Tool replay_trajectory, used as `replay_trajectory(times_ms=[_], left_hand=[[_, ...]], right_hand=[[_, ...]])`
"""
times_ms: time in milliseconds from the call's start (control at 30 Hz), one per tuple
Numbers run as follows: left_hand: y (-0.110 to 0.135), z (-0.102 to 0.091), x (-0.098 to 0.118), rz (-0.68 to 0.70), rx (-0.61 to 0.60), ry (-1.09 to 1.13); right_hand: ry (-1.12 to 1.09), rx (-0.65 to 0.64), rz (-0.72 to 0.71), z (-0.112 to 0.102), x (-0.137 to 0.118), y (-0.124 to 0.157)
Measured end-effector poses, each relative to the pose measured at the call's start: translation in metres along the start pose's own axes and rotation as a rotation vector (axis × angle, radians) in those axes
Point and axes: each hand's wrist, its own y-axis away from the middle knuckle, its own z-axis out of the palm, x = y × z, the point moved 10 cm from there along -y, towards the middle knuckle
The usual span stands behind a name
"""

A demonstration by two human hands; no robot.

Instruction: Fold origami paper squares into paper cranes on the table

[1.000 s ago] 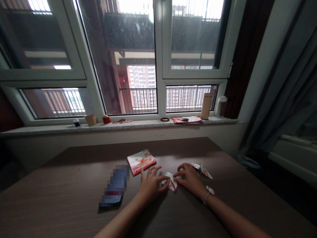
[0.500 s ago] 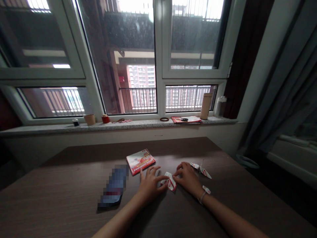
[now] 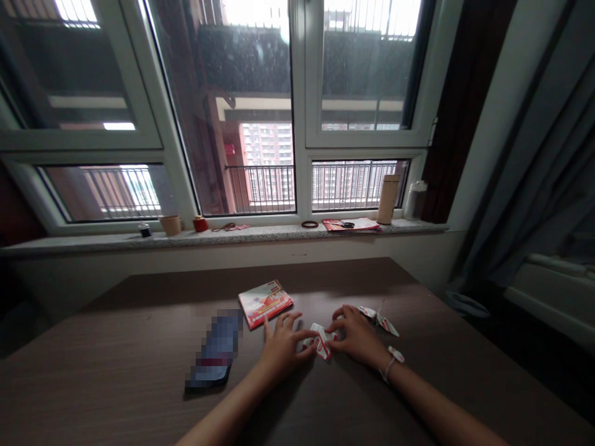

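Note:
On the brown table lies a small folded piece of paper (image 3: 320, 342), white with red print, between my two hands. My left hand (image 3: 283, 344) holds its left side with thumb and index finger; the other fingers are spread toward the booklet. From the right, my right hand (image 3: 356, 334) grips the paper's right edge with thumb and fingertips, its other fingers curled. A bracelet with a small white charm (image 3: 396, 354) circles my right wrist. Just beyond that hand lie folded white-and-red paper pieces (image 3: 387, 325). Left of my left hand is a red-and-white booklet (image 3: 266, 303).
A dark phone-like object (image 3: 214, 353), partly pixelated, lies left on the table (image 3: 116, 359). The windowsill (image 3: 274, 232) carries a tan cup (image 3: 170, 225), a red spool (image 3: 200, 224), scissors (image 3: 346, 225) on papers, a beige flask (image 3: 387, 199) and a white bottle (image 3: 416, 200).
My right wrist has shifted slightly right and its fingers have changed position at the paper's edge. My left hand stays almost still on the paper. The whole view has moved slightly.

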Motion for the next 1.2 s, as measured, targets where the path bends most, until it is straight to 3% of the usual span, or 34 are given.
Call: replay_trajectory(times_ms=[1033, 1200], left_hand=[[0.0, 0.005, -0.005, 0.013, 0.012, -0.024], [0.0, 0.004, -0.004, 0.015, 0.007, -0.019]], right_hand=[[-0.017, -0.185, -0.026, 0.012, 0.002, 0.004], [0.003, -0.066, 0.013, 0.008, 0.002, 0.002]])
